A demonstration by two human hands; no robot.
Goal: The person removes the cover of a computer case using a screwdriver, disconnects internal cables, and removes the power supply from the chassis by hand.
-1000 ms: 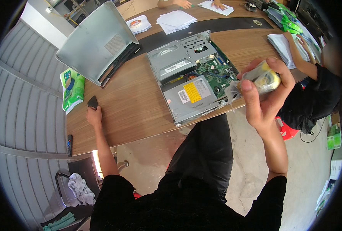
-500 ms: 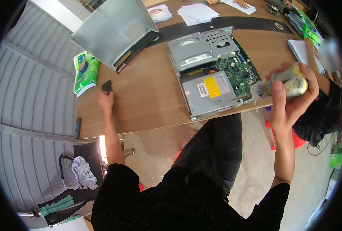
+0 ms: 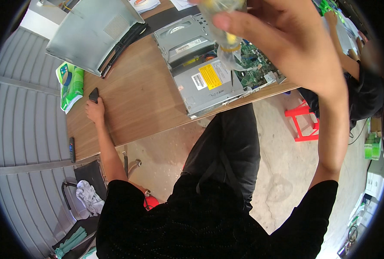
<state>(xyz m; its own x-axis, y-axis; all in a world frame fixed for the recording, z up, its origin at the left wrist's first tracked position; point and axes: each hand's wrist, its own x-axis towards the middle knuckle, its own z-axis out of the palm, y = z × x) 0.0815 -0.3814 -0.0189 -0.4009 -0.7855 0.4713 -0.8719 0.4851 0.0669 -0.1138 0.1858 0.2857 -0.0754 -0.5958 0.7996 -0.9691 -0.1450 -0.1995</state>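
Observation:
My right hand (image 3: 282, 43) is raised close to the camera over an opened computer case (image 3: 181, 88). Its fingers close round a clear plastic-wrapped bundle (image 3: 226, 17) with yellow parts, bound by a yellowish band. A thin dark shaft shows below the wrapping; I cannot tell whether it belongs to the bundle. The case holds a silver optical drive (image 3: 190, 43), a metal cover with a yellow label (image 3: 210, 76) and a green circuit board (image 3: 254, 64). Farther left, my left hand (image 3: 95, 110) rests on the table, its fingers on a small flat black object (image 3: 94, 95).
A large metal computer cover (image 3: 95, 32) stands at the back left, beside a green packet (image 3: 72, 86). A remote control (image 3: 72, 150) lies at the wooden table's (image 3: 127, 99) left edge. Another person sits at the right, near a red stool (image 3: 302, 121). A chair stands at the lower left.
My right hand has lifted the bundle nearer the camera and left, over the case. My left hand stays at the black object. The whole view has shifted, so table things appear farther left.

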